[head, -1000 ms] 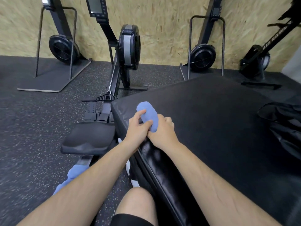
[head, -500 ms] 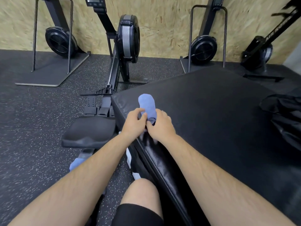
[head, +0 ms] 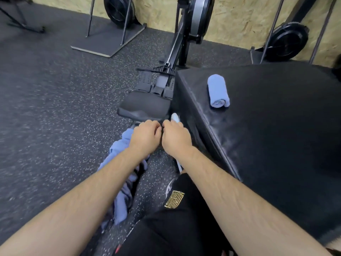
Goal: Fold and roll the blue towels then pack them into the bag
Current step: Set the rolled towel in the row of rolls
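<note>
One rolled blue towel (head: 218, 91) lies by itself on the near left corner of the black padded box (head: 267, 126). A heap of loose blue towels (head: 121, 174) lies on the floor by my left leg, partly hidden under my left forearm. Side by side and almost touching, my left hand (head: 145, 135) and my right hand (head: 175, 137) hover low above the floor, between the heap and the box's side. Both have their fingers curled in, and I see nothing held in either. The bag is out of view.
A rowing machine's seat (head: 144, 108) and rail (head: 175, 45) lie just beyond my hands, close against the box. More rowing machines (head: 287, 41) stand along the chipboard wall. Speckled rubber floor (head: 55, 108) spreads to the left. A white shoe tip (head: 175, 117) shows by my right hand.
Both hands let go of the rolled towel, which stays on the box, and dropped down left toward the floor heap. My head turned left and down.
</note>
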